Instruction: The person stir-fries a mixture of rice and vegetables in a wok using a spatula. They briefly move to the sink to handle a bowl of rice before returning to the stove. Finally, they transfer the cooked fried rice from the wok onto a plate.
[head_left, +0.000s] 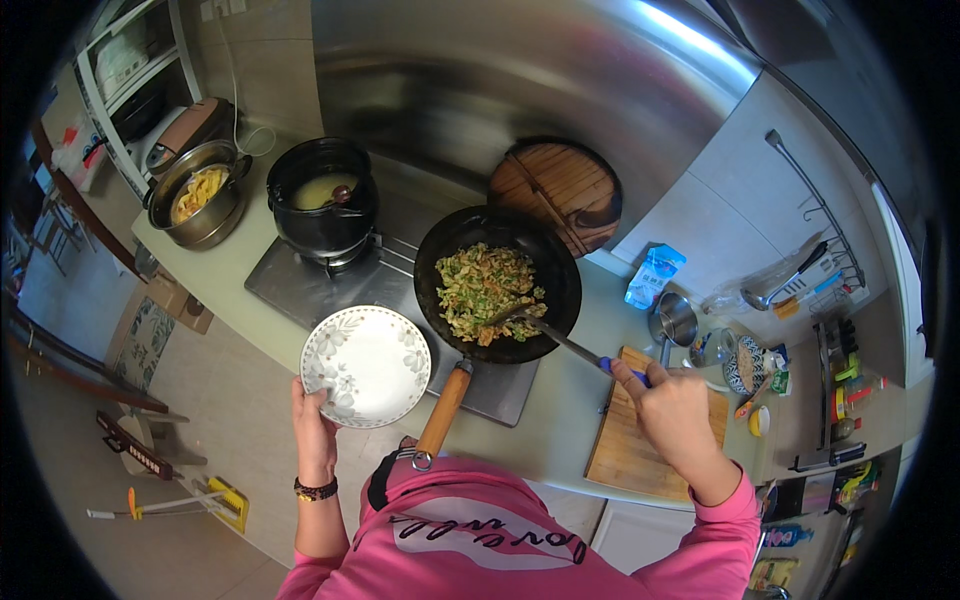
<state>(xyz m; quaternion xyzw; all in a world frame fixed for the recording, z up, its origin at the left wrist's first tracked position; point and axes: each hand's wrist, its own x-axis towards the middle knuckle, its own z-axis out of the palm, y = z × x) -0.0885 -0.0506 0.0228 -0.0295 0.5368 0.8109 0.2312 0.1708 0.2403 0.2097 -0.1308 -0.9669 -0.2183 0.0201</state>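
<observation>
My left hand (316, 420) grips the lower left rim of a white plate (375, 367) with a grey flower pattern. The plate bears no food and is held over the stove's front edge. In my right hand (671, 401) is the blue handle of a metal spatula (566, 343). Its blade rests in chopped, cooked food (487, 289), yellow-brown with green bits, inside a black wok (555, 292). The wok sits on the right side of the gas stove (480, 397). Its wooden handle (446, 409) points towards me, and neither hand touches it.
A black pot (319, 232) with liquid and a ladle stands on the left burner. Further left is a steel pot (202, 232) holding yellow food. A wooden lid (559, 191) leans behind the wok. A cutting board (619, 450), small saucepan (673, 319) and blue pouch (655, 276) lie right.
</observation>
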